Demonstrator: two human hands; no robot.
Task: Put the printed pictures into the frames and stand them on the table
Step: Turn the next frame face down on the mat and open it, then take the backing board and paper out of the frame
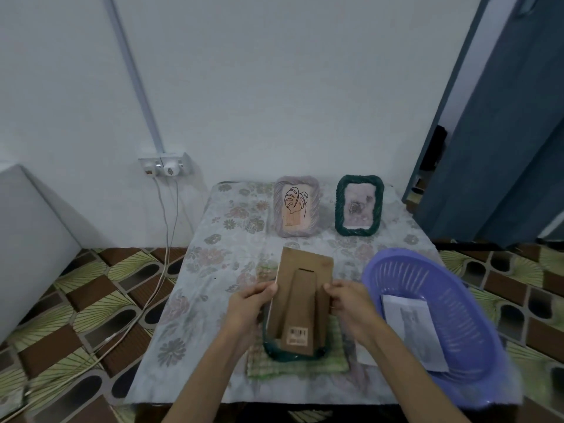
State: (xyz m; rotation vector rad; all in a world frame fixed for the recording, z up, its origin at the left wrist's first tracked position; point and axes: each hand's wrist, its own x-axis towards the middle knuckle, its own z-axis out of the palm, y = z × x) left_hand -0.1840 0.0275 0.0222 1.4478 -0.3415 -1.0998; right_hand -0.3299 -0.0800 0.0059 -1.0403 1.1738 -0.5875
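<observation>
Both hands hold a brown cardboard frame back [305, 285] with its fold-out stand facing me. My left hand [250, 303] grips its left edge and my right hand [348, 303] grips its right edge. Its lower end sits in a dark green rope frame [294, 355] lying on a green checked cloth [265, 367]. At the table's back stand a lilac frame [296, 206] with a leaf drawing and a dark green frame [359, 206] with a flower picture. A printed sheet [412, 328] lies in the purple basket [457, 355].
The small table [207, 288] has a floral cover and stands against a white wall. The purple basket overhangs its right edge. Cables [166, 239] run from a wall socket [164, 167] down to the patterned floor at left. A blue door [500, 148] is at right.
</observation>
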